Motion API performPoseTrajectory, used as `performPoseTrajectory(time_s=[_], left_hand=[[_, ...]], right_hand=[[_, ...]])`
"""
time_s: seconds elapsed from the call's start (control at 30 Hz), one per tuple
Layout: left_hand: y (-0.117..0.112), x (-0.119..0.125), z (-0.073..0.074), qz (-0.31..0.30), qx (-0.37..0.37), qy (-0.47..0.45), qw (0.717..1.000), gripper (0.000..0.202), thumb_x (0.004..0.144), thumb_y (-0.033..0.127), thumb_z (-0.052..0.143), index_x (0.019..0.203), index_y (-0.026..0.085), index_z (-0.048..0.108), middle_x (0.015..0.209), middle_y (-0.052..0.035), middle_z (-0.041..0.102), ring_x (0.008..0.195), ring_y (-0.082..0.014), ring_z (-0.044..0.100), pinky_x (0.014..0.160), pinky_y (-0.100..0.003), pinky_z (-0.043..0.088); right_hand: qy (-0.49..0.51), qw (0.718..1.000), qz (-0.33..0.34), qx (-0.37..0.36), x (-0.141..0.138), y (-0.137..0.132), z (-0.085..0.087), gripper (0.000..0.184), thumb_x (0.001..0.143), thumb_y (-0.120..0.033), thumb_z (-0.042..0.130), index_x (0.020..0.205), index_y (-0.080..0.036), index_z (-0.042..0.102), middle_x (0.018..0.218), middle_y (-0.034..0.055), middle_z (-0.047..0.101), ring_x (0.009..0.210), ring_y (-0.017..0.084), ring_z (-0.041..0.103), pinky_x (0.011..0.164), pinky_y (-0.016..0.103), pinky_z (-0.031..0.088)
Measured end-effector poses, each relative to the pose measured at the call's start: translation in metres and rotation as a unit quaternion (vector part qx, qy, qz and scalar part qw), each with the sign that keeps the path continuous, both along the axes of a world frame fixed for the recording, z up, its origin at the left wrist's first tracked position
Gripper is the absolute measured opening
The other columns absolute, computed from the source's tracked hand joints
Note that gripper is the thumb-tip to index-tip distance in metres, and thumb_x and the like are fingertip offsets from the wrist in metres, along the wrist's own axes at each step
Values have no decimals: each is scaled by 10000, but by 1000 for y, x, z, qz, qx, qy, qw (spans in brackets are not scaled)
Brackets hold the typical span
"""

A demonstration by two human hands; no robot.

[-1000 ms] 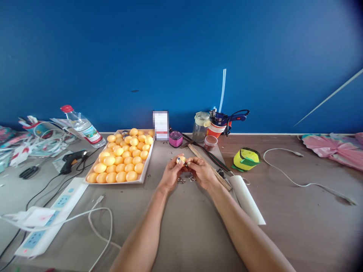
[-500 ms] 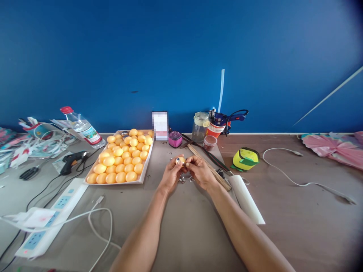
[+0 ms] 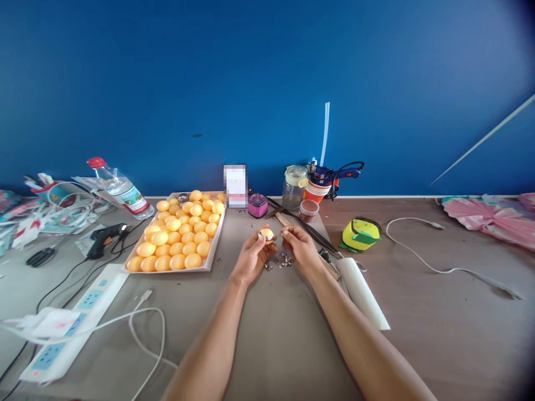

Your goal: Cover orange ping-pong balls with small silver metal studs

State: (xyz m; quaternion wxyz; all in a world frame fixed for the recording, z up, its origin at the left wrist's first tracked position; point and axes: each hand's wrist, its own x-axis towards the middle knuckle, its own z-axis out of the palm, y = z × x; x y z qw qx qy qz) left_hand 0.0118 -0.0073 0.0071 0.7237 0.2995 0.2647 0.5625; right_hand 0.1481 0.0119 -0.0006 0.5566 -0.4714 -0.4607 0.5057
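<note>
My left hand (image 3: pixel 252 253) is closed around a small orange ball (image 3: pixel 266 235) like a table tennis ball, with dark and shiny bits on its near side. Just to the right, my right hand (image 3: pixel 298 245) is pinched, apart from the ball; whatever its fingertips hold is too small to make out. On the table between and below the hands lie small shiny metallic pieces, one group (image 3: pixel 286 259) by my right hand and a smaller group (image 3: pixel 268 266) under my left. A shallow white tray (image 3: pixel 214 248) of similar orange balls stands to the left.
Left are a power strip (image 3: pixel 62 328), white cable (image 3: pixel 161 328), glue gun (image 3: pixel 102 239) and water bottle (image 3: pixel 129 195). Behind the hands stand a purple box (image 3: pixel 257 206), jar (image 3: pixel 293 189) and red cup (image 3: pixel 315 192). Right lie a white roll (image 3: pixel 363 292) and yellow-green pouch (image 3: pixel 360 235).
My right hand has moved right, away from the ball, which now shows more fully in my left hand. More of the metallic pieces beneath has come into sight.
</note>
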Motion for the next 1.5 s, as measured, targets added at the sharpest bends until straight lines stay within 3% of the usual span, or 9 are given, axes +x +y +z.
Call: performPoseTrajectory(time_s=[0.1,0.23,0.33,0.47,0.73,0.93,1.07,1.23,1.5], left_hand=[[2,-4,0,3,1,-18,1000,407,752,304,664,1127,187,558,883,-44,636,677,-121,591,702,-284,455],[4,-8,1,16,1,-37,999,422,750,282,660,1144,186,544,948,-68,638,702,-119,594,721,-284,459],[4,-9,3,30,1,-39,999,480,728,272,679,1178,204,527,995,-65,626,716,-115,591,737,-285,461],[5,-9,3,41,14,-37,998,518,718,233,691,1203,226,512,939,-26,606,711,-95,578,744,-265,455],[5,-9,0,32,24,-29,999,542,713,206,694,1214,238,490,903,-11,598,665,-81,567,685,-245,448],[6,-9,1,40,-5,-17,999,443,691,232,712,1094,190,532,984,-53,624,677,-93,581,701,-260,459],[6,-9,1,33,-11,-21,999,382,695,215,702,1042,188,545,961,-39,631,672,-89,582,705,-257,454],[6,-8,1,40,-16,-16,999,390,681,221,712,1034,186,550,945,-31,632,665,-91,576,698,-260,453],[6,-6,0,34,-11,-24,999,374,677,200,716,1011,185,549,910,-22,622,670,-105,578,684,-269,453]], right_hand=[[-262,960,-33,93,4,1,-7,171,760,-291,525,812,-167,630,804,58,596,762,184,557,724,300,411],[-504,854,47,122,-2,-10,-4,255,830,-279,474,1013,-176,618,967,94,583,870,197,562,776,299,391],[-609,780,101,104,-11,-19,4,291,828,-375,512,1036,-191,600,991,100,574,893,217,552,786,323,364],[-641,748,130,114,-19,-25,9,310,816,-395,529,1039,-186,581,1034,111,577,936,234,532,803,338,328],[-601,787,84,117,-18,-19,-3,173,836,-215,451,868,-179,617,885,81,638,799,203,574,750,327,323],[-349,931,-4,106,-9,-10,-5,161,779,-226,481,774,-200,640,783,34,646,748,180,570,713,295,391],[-178,982,-22,56,-9,-7,-2,166,754,-309,521,739,-196,642,641,6,602,579,155,506,562,273,375],[-28,999,-12,12,-12,-5,-3,153,713,-339,583,737,-194,625,595,-14,572,489,118,444,480,250,327],[57,998,6,26,-10,-5,-4,160,718,-343,618,783,-197,620,616,-31,543,534,99,444,528,238,339]])
